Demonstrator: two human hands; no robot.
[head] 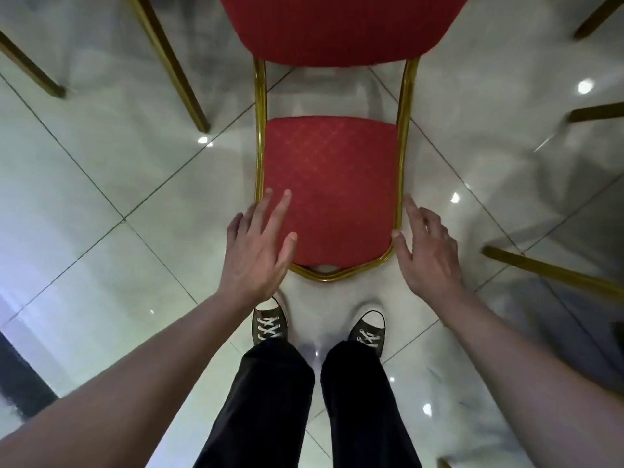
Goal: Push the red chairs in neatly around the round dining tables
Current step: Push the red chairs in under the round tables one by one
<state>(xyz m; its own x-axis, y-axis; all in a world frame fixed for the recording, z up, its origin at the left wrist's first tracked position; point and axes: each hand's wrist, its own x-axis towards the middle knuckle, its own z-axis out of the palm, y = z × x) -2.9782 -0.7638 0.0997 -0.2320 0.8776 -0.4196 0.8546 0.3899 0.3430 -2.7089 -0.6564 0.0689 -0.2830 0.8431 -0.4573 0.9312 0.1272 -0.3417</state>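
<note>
Directly in front of me a red chair (332,184) with a gold metal frame faces away, its padded backrest nearest and its seat at the top edge of the view. My left hand (260,246) is open with spread fingers lying over the backrest's left edge. Just outside the frame's right edge is my right hand (427,251), also open, its thumb close to the gold tube. Neither hand grips the chair. No table is in view.
Gold legs of other chairs slant in at the upper left (169,62) and along the right side (553,275). The floor (101,204) is glossy white tile. My feet in dark sneakers (270,324) stand just behind the chair.
</note>
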